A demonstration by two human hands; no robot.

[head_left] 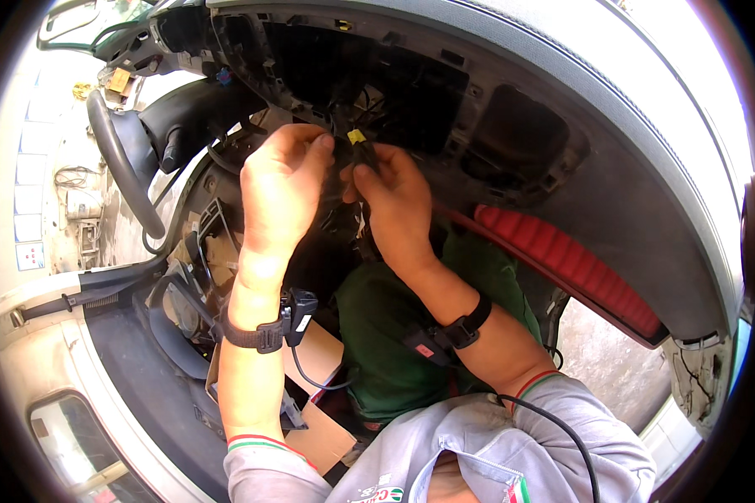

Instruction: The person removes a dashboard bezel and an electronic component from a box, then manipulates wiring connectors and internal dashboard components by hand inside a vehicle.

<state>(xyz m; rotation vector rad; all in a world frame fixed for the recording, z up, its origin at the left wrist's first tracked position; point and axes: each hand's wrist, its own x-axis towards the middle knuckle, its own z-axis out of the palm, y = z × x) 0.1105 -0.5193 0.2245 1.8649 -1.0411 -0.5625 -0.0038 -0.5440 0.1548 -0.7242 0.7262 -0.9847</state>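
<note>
Both my hands are raised in front of the opened dashboard (499, 80) of a vehicle. My right hand (392, 189) is closed around a dark wiring harness (363, 152), thumb against its side. Just above those fingers the harness carries a yellow tag or connector (356, 136). My left hand (285, 172) is beside it, thumb and forefinger pinched together near the dark wires (341, 113); what lies between these fingertips is too small to make out. More cables run down below the hands into shadow.
At the left is a steering wheel (124, 159) on its column. A red padded trim strip (566, 264) crosses the dashboard's lower right. Cardboard (319, 436) and loose black plastic parts (176, 323) lie at the lower left. Cabled straps (268, 335) circle my forearms.
</note>
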